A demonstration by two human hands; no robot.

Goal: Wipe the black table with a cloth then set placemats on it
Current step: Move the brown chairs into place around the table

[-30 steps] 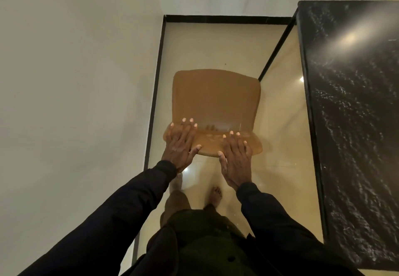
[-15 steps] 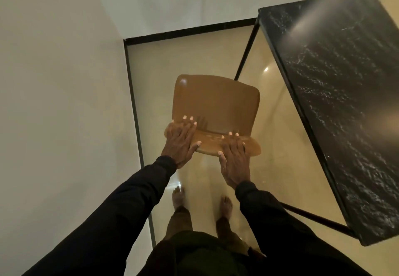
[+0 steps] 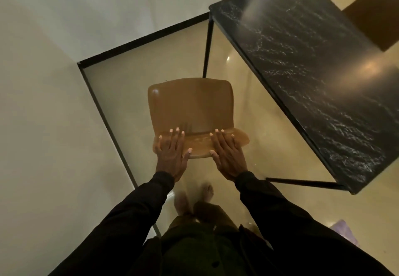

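- Both hands, left and right, still hold the chair, with fingers draped over its back and thumbs behind.
- Chair has shifted slightly toward the table, which stands at right; wiping not begun.
- Purple item on the floor, possibly the cloth.

Home dining corner (black table, chair)

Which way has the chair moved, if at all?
Yes: the chair has shifted right, away from the left wall's black skirting, toward the black table.
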